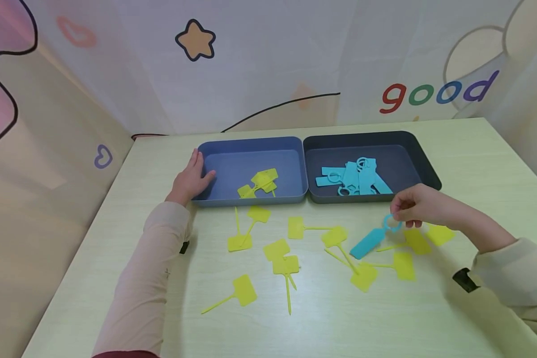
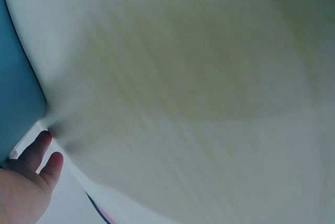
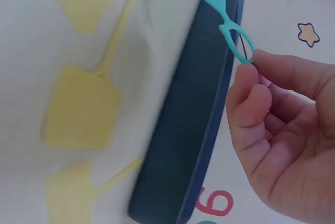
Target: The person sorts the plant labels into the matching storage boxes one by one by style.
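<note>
My right hand pinches the ring of a turquoise tag between thumb and fingertips. The tag hangs tilted in front of the dark tray; the right wrist view shows the ring of this tag at the fingertips. Inside the dark tray lies a pile of similar turquoise tags. At the far left my left hand rests on the side of the blue tray, its thumb over the rim and its fingers straight along the outside. Several yellow plant labels lie in that blue tray.
More yellow plant labels with thin stems lie scattered on the table, among them one label at the front left and another label below my right hand. Some overlap. A printed curtain hangs behind the trays.
</note>
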The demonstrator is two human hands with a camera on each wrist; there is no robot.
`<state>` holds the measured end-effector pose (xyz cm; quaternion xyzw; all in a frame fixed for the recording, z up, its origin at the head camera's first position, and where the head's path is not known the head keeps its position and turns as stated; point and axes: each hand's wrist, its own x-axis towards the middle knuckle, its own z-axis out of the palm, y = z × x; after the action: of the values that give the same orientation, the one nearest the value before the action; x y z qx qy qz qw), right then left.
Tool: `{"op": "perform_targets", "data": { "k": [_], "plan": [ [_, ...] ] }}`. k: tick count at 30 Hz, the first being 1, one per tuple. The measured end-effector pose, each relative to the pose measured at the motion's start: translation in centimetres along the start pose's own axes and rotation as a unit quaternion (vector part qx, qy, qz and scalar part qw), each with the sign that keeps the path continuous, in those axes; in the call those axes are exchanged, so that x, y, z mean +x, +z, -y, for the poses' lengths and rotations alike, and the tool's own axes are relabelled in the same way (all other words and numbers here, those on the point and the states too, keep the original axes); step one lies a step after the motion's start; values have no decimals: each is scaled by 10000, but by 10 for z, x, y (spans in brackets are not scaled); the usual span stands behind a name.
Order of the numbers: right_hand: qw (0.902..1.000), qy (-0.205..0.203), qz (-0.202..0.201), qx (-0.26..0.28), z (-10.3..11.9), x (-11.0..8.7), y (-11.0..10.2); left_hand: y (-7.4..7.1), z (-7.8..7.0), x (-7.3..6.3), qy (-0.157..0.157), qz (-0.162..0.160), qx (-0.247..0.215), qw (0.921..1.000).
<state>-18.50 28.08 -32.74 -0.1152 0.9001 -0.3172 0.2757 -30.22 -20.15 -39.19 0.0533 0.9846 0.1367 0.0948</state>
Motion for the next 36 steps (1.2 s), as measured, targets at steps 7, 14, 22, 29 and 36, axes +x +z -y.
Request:
{"op": "perform_targets", "data": {
  "k": [7,14,22,29,36],
  "plan": [
    [9996,-108,-158,-230,9,-4,-13,0,0,0,24,19,51,10000],
    [9977,-166,-660,-42,11,-2,-29,1,0,1,11,-2,-10,10000],
    [9821,-251,-1121,1492,3,18,-38,1,1,0,37,-13,-53,10000],
    [9215,-8,-1372,3633,-9,40,-38,1,1,1,53,-6,-86,9999],
    [9036,515,-1365,4028,-27,61,-37,1,3,3,45,-5,-54,10000]
  ]
}}
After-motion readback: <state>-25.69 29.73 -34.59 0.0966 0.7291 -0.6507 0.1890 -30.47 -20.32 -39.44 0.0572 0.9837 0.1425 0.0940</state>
